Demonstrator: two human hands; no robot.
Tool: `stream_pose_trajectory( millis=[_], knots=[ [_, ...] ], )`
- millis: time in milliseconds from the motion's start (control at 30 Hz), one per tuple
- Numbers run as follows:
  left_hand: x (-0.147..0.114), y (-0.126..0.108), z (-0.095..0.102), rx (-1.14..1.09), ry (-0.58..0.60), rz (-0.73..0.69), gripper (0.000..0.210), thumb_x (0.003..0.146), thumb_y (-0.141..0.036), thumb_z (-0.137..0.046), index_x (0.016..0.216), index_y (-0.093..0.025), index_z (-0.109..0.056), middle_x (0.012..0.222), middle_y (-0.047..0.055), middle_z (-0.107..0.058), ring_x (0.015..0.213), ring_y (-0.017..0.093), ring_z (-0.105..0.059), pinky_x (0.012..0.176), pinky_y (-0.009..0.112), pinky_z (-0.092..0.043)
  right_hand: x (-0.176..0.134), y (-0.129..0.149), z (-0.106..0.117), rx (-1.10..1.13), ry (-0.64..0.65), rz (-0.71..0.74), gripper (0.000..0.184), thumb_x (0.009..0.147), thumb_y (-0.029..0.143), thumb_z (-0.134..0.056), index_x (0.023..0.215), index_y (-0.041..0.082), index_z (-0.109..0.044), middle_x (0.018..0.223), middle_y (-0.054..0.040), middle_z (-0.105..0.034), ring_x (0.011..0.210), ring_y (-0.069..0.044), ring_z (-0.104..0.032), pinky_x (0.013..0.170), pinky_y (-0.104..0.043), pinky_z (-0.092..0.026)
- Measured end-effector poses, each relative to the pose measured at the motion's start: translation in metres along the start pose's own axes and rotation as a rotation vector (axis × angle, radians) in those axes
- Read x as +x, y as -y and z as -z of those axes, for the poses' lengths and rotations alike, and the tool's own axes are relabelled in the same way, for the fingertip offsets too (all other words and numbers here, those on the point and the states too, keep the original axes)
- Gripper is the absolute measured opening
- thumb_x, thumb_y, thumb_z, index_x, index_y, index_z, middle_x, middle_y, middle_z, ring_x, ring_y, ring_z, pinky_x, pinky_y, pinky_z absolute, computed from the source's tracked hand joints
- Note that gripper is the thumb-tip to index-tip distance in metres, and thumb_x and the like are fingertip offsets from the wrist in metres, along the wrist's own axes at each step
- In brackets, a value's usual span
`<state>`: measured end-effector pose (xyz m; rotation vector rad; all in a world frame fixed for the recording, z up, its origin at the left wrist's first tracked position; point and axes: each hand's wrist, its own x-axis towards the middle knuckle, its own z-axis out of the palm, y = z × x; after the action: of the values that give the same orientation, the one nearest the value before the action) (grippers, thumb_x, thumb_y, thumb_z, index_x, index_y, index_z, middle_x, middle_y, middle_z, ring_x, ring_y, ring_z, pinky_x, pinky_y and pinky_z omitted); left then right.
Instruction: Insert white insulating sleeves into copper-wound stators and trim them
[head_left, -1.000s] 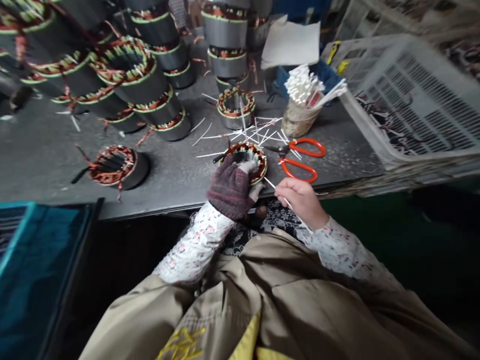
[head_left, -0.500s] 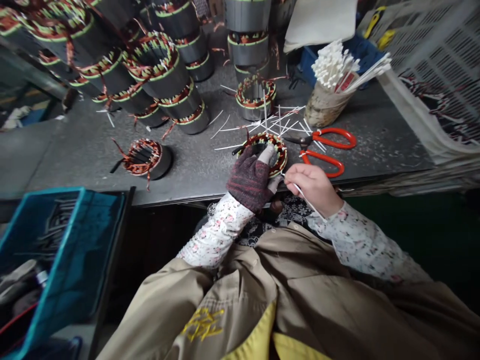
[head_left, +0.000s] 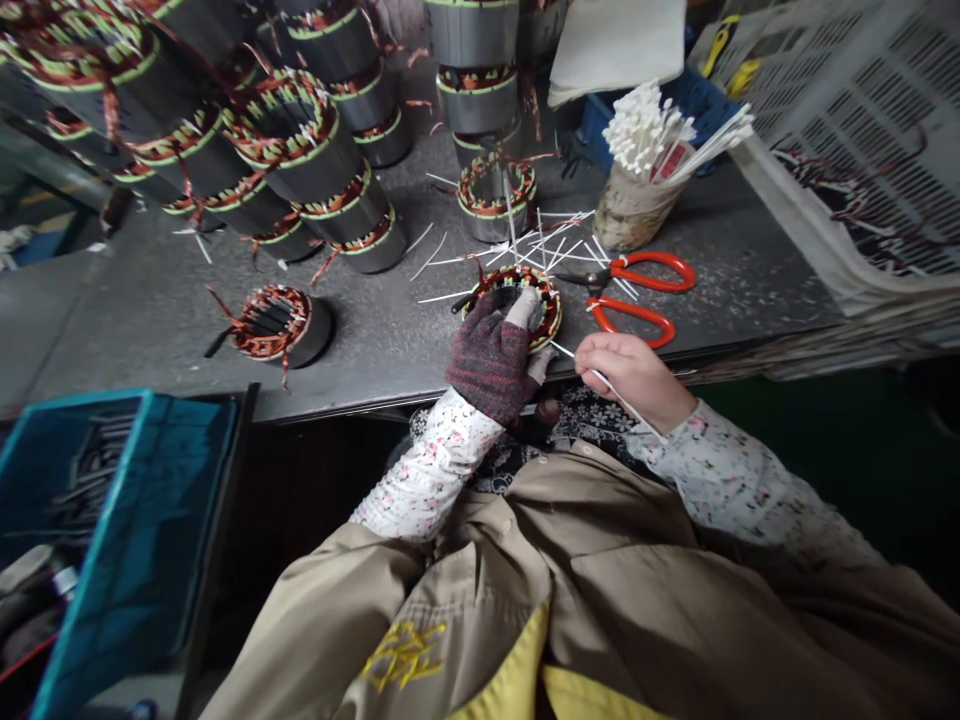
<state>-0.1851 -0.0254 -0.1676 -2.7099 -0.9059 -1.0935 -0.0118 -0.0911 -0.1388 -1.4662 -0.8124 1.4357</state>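
While the right hand [head_left: 634, 378] pinches a white cord [head_left: 564, 350], its end pokes left past the fingertips | left hand [head_left: 491, 365], gloved, clasps the wound ring [head_left: 553, 310], fingers over its opening, thumb near right | scissors [head_left: 597, 280] lie far right of ring

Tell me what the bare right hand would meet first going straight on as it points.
The right hand would probably meet the right edge of the yellow-green-edged ring with copper-red windings, though the left hand in its striped maroon knitted glove lies close to that line and depth is unclear.
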Motion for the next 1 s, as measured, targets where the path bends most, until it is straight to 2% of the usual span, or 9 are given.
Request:
stream_pose_trajectory(
  millis=[200,433,567,667,767,867,1000],
  knots=[
    [0.001,0.001,-0.001,0.022,0.013,-0.006,0.065,0.092,-0.037,-0.06,0.147,-0.013,-0.034,0.123,0.015,-0.069,0.111,0.027,-0.068,0.115,0.053,-0.046,0.003,-0.004,0.001,0.056,0.04,0.044,0.01,0.06,0.023,-0.06,0.053,0.019,-0.054,0.037,0.0058,-0.039,0.034,-0.004,-0.028,0.035,-0.018,-0.016],
    [0.002,0.0,0.001,0.014,-0.051,-0.036,0.065,0.09,-0.034,-0.063,0.146,-0.011,-0.038,0.118,0.014,-0.069,0.111,0.025,-0.067,0.113,0.049,-0.049,0.004,-0.006,0.0,0.051,0.024,0.033,0.012,0.059,0.025,-0.062,0.053,0.019,-0.054,0.037,0.0065,-0.039,0.035,-0.003,-0.027,0.036,-0.018,-0.014],
    [0.001,0.0,0.0,0.008,-0.017,-0.009,0.066,0.09,-0.034,-0.062,0.146,-0.011,-0.037,0.115,0.014,-0.07,0.111,0.026,-0.067,0.114,0.052,-0.047,0.005,-0.006,-0.002,0.052,0.041,-0.002,0.02,0.065,0.028,-0.067,0.054,0.019,-0.052,0.037,0.0078,-0.037,0.035,-0.002,-0.025,0.037,-0.018,-0.012],
    [0.0,0.002,-0.001,-0.001,0.029,-0.001,0.066,0.091,-0.034,-0.06,0.148,-0.012,-0.034,0.123,0.015,-0.068,0.113,0.026,-0.066,0.117,0.052,-0.044,0.004,-0.003,-0.001,0.003,0.064,-0.024,0.02,0.072,0.031,-0.07,0.063,0.017,-0.058,0.038,0.0085,-0.038,0.036,-0.003,-0.025,0.037,-0.02,-0.012],
    [0.0,0.003,-0.001,0.035,0.035,-0.017,0.066,0.09,-0.033,-0.058,0.148,-0.012,-0.034,0.126,0.014,-0.068,0.113,0.025,-0.067,0.118,0.05,-0.043,0.005,0.0,-0.002,-0.052,0.08,0.011,0.018,0.075,0.031,-0.071,0.07,0.015,-0.063,0.041,0.0074,-0.044,0.038,-0.004,-0.03,0.038,-0.02,-0.018],
    [0.0,0.004,-0.002,0.045,0.026,-0.028,0.067,0.09,-0.034,-0.058,0.149,-0.012,-0.034,0.124,0.013,-0.068,0.111,0.025,-0.068,0.117,0.05,-0.044,0.013,0.001,-0.007,-0.074,0.064,0.047,0.023,0.076,0.029,-0.07,0.061,0.017,-0.058,0.041,0.0061,-0.045,0.038,-0.004,-0.033,0.038,-0.02,-0.021],
    [0.0,0.004,-0.004,0.034,-0.024,-0.041,0.068,0.09,-0.032,-0.057,0.15,-0.013,-0.032,0.125,0.014,-0.068,0.111,0.025,-0.068,0.116,0.049,-0.046,0.024,0.0,-0.016,-0.042,0.031,0.031,0.029,0.08,0.025,-0.066,0.056,0.018,-0.052,0.038,0.0075,-0.04,0.036,-0.003,-0.028,0.038,-0.02,-0.018]
  ],
)
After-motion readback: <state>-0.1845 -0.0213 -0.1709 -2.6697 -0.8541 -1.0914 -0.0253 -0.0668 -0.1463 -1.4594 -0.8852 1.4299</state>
